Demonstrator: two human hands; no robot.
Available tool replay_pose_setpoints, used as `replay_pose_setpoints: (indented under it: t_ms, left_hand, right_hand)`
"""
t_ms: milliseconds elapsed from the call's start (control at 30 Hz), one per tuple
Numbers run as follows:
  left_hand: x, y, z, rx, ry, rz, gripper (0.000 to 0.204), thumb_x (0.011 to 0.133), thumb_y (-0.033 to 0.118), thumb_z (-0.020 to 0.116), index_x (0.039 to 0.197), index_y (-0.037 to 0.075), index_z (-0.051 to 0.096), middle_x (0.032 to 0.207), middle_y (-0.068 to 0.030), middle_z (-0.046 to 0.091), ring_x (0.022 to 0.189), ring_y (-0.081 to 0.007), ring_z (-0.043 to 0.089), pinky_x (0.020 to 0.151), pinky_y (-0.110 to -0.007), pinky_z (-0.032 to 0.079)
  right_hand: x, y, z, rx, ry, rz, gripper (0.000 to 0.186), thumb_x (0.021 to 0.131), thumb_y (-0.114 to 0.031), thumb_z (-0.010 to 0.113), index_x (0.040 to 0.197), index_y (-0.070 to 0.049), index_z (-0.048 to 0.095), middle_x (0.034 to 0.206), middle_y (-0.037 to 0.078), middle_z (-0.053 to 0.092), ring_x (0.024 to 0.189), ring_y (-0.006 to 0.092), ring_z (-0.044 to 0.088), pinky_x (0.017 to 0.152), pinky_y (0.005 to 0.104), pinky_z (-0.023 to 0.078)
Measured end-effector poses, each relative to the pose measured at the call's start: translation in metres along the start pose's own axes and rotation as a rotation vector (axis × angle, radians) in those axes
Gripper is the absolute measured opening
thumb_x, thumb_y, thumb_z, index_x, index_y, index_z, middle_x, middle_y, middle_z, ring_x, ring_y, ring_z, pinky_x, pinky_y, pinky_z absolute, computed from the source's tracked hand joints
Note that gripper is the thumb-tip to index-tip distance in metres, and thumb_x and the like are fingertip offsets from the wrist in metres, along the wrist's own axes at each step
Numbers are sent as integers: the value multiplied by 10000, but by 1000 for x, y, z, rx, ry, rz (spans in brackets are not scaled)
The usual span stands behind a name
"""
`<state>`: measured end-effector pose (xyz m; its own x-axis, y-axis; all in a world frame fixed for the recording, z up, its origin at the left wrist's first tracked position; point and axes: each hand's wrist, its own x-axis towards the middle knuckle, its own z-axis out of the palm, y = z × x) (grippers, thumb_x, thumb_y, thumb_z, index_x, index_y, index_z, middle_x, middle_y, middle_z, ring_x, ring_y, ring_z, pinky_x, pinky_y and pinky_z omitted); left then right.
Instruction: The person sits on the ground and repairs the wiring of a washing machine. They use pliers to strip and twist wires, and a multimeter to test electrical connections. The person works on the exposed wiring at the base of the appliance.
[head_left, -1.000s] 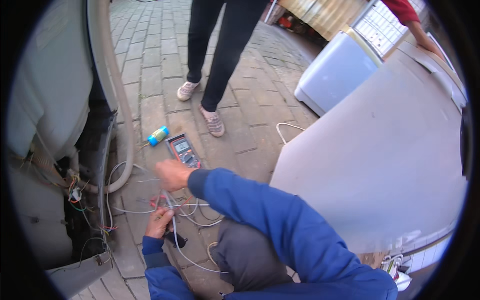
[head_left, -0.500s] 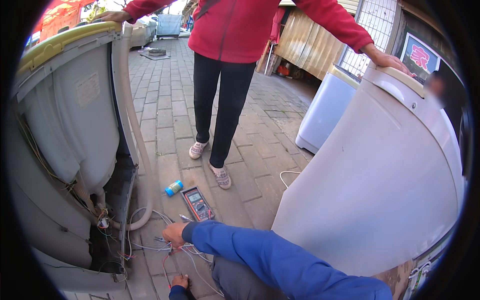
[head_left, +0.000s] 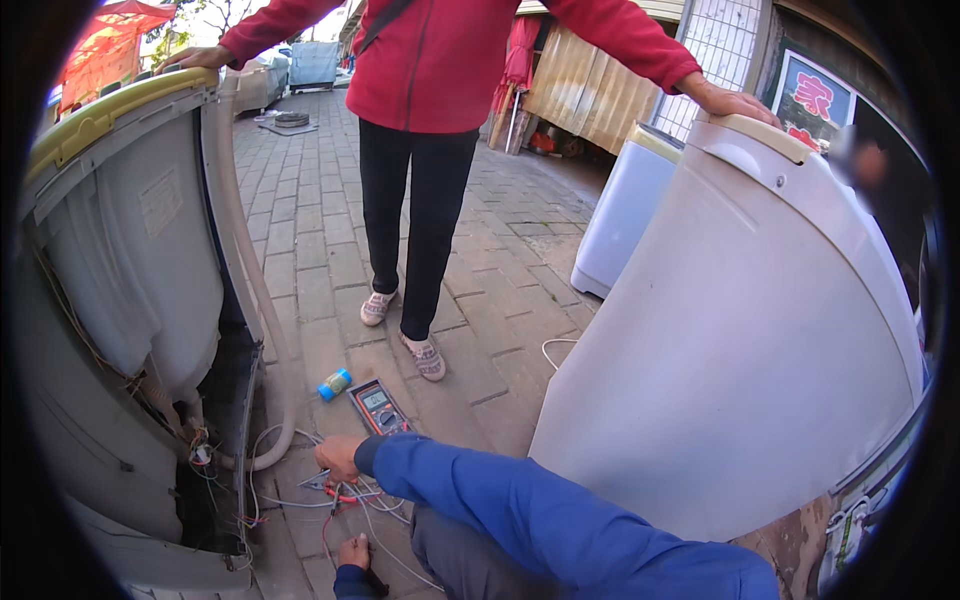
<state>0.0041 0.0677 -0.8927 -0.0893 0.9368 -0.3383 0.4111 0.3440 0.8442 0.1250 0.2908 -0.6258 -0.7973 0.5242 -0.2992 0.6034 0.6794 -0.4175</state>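
My right hand (head_left: pixel 340 457), at the end of a blue sleeve, reaches down over a tangle of pale wires (head_left: pixel 285 501) on the paving. Its fingers are curled; what they hold is hidden. A red test lead (head_left: pixel 345 496) loops just below it. My left hand (head_left: pixel 354 552) is low in the view beside the wires, fingers drawn in, and whatever it grips is too small to name. Beyond the right hand lies a multimeter (head_left: pixel 378 407) with a lit display, and beside it a blue-ended roll (head_left: pixel 335 384).
An opened washing machine (head_left: pixel 150 230) with exposed wiring and a drain hose (head_left: pixel 268 330) stands left. A large pale casing (head_left: pixel 720 330) fills the right, another washer (head_left: pixel 625 215) behind it. A person in a red jacket (head_left: pixel 430 70) faces me, hands resting on both machines.
The view has shifted slightly to the right. My left hand is a little farther forward beside the wires. The red lead shows more plainly below my right hand, which stays over the tangle.
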Motion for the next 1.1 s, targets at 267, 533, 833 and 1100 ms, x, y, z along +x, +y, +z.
replay_pose_setpoints:
  t_ms: [267, 533, 833, 1100]
  left_hand:
    - [-27, 55, -40, -118, 157, 63, 479, 1030, 397, 554, 804, -24, 587, 665, -183, 545, 613, -274, 509, 636, -426, 444]
    - [-50, 77, -73, -519, -34, -31, 591, 1034, 556, 523, 950, 3, 715, 851, -79, 719, 763, -167, 668, 750, -297, 540]
    - [-40, 98, -108, -808, -60, -212, 611, 1035, 534, 532, 1222, -36, 647, 1116, -146, 722, 1061, -233, 703, 948, -339, 537]
    - [-17, 118, -96, -651, -129, 18, 330, 1039, 249, 619, 1219, -26, 652, 1085, -89, 712, 1026, -181, 687, 935, -327, 544]
  right_hand:
    - [-2, -31, -65, 5, -60, 49, 311, 833, -240, 754, 909, 58, 709, 835, 282, 676, 851, 449, 677, 760, 490, 519]
    - [5, -7, -21, 283, -124, 90, 335, 887, -253, 766, 853, 75, 706, 641, 165, 614, 616, 180, 595, 604, 403, 469]
    - [-14, 20, 70, 483, -319, 29, 438, 890, -309, 774, 689, 30, 583, 594, 46, 433, 590, 148, 424, 568, 376, 367]
    - [-4, 1, 55, 726, -188, 27, 344, 917, -255, 753, 729, 12, 647, 603, 4, 453, 599, 94, 402, 538, 342, 337]
